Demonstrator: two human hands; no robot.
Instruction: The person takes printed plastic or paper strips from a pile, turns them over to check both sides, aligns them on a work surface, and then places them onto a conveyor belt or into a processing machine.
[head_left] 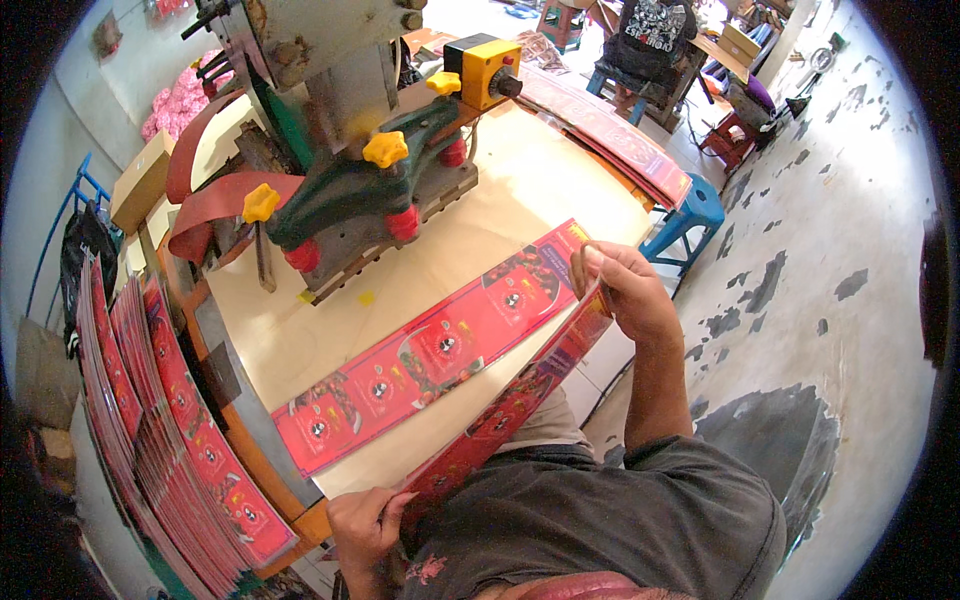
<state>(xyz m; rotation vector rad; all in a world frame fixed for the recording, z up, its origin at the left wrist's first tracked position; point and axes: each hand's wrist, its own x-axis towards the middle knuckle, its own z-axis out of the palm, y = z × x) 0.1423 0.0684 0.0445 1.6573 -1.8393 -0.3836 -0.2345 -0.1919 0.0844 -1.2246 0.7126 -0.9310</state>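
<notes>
A long red printed sheet [500,415] stretches tilted between my two hands, close against my body. My left hand [365,525] pinches its lower left end between thumb and fingers. At the other end, my right hand [630,290] is closed on the top corner. A second red printed sheet [440,345] lies flat on the cream tabletop [540,165], just beyond the held one. My right fingers are close to its far end; whether they touch it I cannot tell. Above it stands a press machine [350,215] with a dark green bracket, yellow star knobs and red springs.
Several stacks of red printed sheets [215,440] stand along the left side. More flat sheets [610,130] lie at the table's far right edge, near a blue stool [690,220]. A yellow control box [485,72] sits beside the press. A person [655,40] sits farther back.
</notes>
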